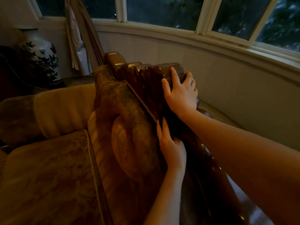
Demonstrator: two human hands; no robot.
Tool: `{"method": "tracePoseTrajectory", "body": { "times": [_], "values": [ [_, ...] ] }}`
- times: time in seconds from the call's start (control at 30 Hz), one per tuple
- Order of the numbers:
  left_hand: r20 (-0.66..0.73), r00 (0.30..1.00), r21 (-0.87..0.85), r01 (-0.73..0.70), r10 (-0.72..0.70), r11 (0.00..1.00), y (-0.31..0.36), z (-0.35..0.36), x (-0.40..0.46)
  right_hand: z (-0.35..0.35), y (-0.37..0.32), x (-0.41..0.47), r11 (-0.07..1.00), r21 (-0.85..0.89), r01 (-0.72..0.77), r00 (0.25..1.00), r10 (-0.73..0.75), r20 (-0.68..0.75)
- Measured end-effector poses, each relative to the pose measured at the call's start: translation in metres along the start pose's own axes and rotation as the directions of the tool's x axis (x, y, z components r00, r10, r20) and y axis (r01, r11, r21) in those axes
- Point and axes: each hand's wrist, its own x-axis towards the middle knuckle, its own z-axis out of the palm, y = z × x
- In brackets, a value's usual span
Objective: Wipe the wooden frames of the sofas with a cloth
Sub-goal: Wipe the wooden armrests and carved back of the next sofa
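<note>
At the far left I see a painted vase (pixel 43 60) standing on the floor, well away from the work. Next comes the sofa cushion (pixel 48 168), and against the backrest a round bolster pillow (pixel 129 143). Just beside that pillow my left hand (pixel 172 146) lies flat and unclenched on the dark wooden frame (pixel 151 88), fingers stretched along the carved rail, gripping nothing that I can make out. Further right, my right hand (pixel 181 93) is spread over the carved crest of the frame, fingertips curling over the rounded top edge. I cannot see a cloth under either hand; the light is dim, and if one is there it is hidden beneath a palm or lost against the dark wood. Beyond the frame the curved wall and window sill (pixel 227 46) run close behind.

I judge the main risk is wiping with bare skin, leaving smears instead of lifting dust. The deep carved grooves could also snag a cloth or get skipped. Leaning hard over the back might push the pillow off its spot.
</note>
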Motion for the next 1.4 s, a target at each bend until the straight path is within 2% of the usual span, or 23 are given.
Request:
{"method": "tracePoseTrajectory", "body": {
  "times": [0.07,0.17,0.27,0.33,0.4,0.5,0.6,0.8,0.93,1.03,1.17,1.27,1.33,1.4],
  "values": [
    [0.01,1.0,0.003,0.024,-0.024,1.0,0.007,-0.005,-0.001,-0.003,0.0,-0.004,0.999,0.033,0.01,0.999,-0.011,0.031],
    [0.082,0.996,0.04,-0.05,0.046,0.998,0.016,-0.013,-0.019,-0.016,0.006,-0.009,0.994,0.104,0.02,0.996,-0.029,0.084],
    [0.152,0.973,0.154,-0.196,0.172,0.969,0.022,-0.018,-0.052,-0.037,0.014,-0.032,0.959,0.254,0.126,0.99,-0.137,0.025],
    [0.185,0.968,0.22,-0.208,0.169,0.953,0.026,-0.017,-0.066,-0.045,0.026,-0.062,0.91,0.359,0.206,0.977,-0.214,-0.018],
    [0.217,0.96,0.3,-0.238,0.177,0.924,0.028,-0.016,-0.082,-0.052,0.046,-0.091,0.892,0.409,0.194,0.975,-0.22,0.016],
    [0.229,0.935,0.411,-0.346,0.271,0.843,0.025,-0.011,-0.109,-0.064,0.082,-0.126,0.898,0.425,0.114,0.987,-0.151,0.053],
    [0.164,0.957,0.422,-0.286,0.238,0.86,0.027,-0.004,-0.12,-0.073,0.109,-0.155,0.911,0.4,0.098,0.984,-0.15,0.099],
    [0.122,0.99,0.42,-0.113,0.067,0.901,0.041,-0.01,-0.161,-0.093,0.138,-0.195,0.923,0.298,0.244,0.926,-0.313,0.21],
    [0.188,0.979,0.423,-0.148,0.074,0.894,0.041,-0.016,-0.206,-0.103,0.142,-0.211,0.946,0.254,0.201,0.912,-0.276,0.303],
    [0.201,0.977,0.454,-0.154,0.068,0.878,0.042,-0.013,-0.217,-0.108,0.152,-0.225,0.952,0.257,0.168,0.918,-0.246,0.312],
    [0.258,0.966,0.633,-0.188,0.024,0.751,0.053,-0.005,-0.236,-0.113,0.17,-0.241,0.959,0.265,0.101,0.921,-0.191,0.34],
    [0.369,0.929,0.725,-0.307,0.029,0.617,0.06,0.004,-0.252,-0.118,0.181,-0.253,0.95,0.313,0.0,0.917,-0.124,0.378],
    [0.396,0.914,0.731,-0.374,0.092,0.57,0.065,0.003,-0.242,-0.122,0.189,-0.258,0.935,0.355,-0.016,0.929,-0.118,0.352],
    [0.385,0.898,0.731,-0.437,0.211,0.524,0.07,0.001,-0.216,-0.123,0.196,-0.26,0.916,0.4,-0.032,0.944,-0.103,0.314]
  ]
}}
